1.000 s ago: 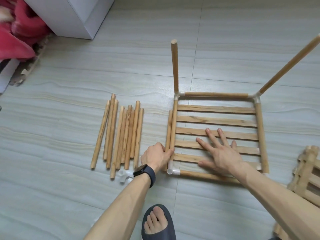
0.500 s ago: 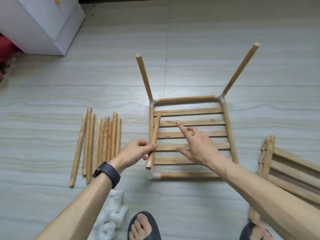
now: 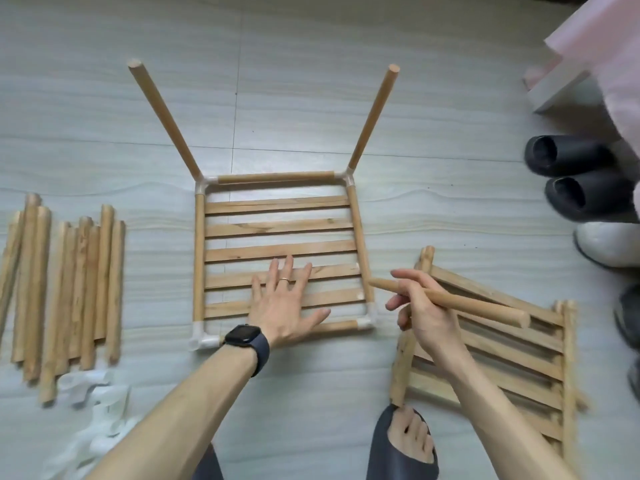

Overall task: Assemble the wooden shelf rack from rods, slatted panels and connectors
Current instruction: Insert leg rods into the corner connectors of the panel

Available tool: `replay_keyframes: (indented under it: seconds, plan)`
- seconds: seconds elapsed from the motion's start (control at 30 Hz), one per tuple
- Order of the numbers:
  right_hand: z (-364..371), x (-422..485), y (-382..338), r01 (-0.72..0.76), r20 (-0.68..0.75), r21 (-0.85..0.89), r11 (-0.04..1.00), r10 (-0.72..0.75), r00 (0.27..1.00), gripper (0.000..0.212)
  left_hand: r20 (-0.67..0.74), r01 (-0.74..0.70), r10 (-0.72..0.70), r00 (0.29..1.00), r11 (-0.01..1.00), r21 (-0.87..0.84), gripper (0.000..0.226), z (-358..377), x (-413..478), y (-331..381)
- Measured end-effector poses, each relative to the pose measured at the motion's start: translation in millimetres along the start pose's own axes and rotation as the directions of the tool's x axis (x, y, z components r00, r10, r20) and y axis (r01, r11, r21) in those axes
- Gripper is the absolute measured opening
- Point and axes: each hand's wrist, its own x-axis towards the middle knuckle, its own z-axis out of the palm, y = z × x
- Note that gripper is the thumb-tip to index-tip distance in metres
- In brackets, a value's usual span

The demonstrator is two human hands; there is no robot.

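A square frame of rods and white connectors lies on the floor around a slatted panel (image 3: 277,230). Two rods (image 3: 162,116) (image 3: 372,116) stand up from its far corners. My left hand (image 3: 284,303), with a watch on the wrist, presses flat on the panel's near slats. My right hand (image 3: 419,313) grips a loose rod (image 3: 467,303) lying nearly level. The rod's left end hovers just above the frame's near right connector (image 3: 369,318). The near left connector (image 3: 204,339) has an empty socket.
Several loose rods (image 3: 69,289) lie side by side at the left, with loose white connectors (image 3: 93,410) below them. Stacked slatted panels (image 3: 502,358) lie at the right under my right arm. Shoes (image 3: 581,174) line the right edge. My slippered foot (image 3: 405,445) is near the bottom.
The rod that my left hand picked up beside the frame is now in my right hand at the near right corner. My left hand has taken over pressing on the panel. The view shifted right.
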Motion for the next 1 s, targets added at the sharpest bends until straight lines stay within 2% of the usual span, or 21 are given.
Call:
replay_keyframes:
  seconds: [0.07, 0.27, 0.43, 0.67, 0.83, 1.0]
  plan:
    - [-9.2, -11.1, 10.4, -0.059, -0.079, 0.044, 0.997, 0.063, 0.995, 0.016, 0.029, 0.024, -0.027, 0.999, 0.996, 0.087, 0.097, 24.9, 6.9, 0.4]
    - [-21.1, -32.9, 27.4, -0.083, -0.145, -0.113, 0.990, 0.066, 0.987, 0.016, 0.044, 0.067, -0.072, 0.996, 0.992, 0.109, 0.099, 43.7, 14.4, -2.9]
    - [-11.9, -35.9, 38.7, -0.092, -0.110, -0.178, 0.980, 0.073, 0.991, 0.014, 0.072, 0.088, -0.097, 0.993, 0.990, 0.110, 0.100, 42.9, 14.8, -0.8]
    - [-8.4, -34.0, 35.1, 0.036, -0.013, -0.251, 0.967, -0.040, 0.999, 0.016, 0.107, 0.094, -0.105, 0.989, 0.990, 0.104, 0.100, 41.0, 15.0, 1.0]
    - [-1.1, -21.1, 40.1, 0.015, 0.010, -0.333, 0.943, -0.012, 1.000, 0.021, 0.083, 0.086, -0.095, 0.992, 0.991, 0.104, 0.100, 42.0, 12.3, 1.0]
    - [3.7, -19.1, 52.3, 0.089, 0.036, -0.387, 0.918, -0.082, 0.996, 0.015, 0.039, 0.089, -0.092, 0.995, 0.993, 0.082, 0.098, 45.4, 12.7, 1.7]
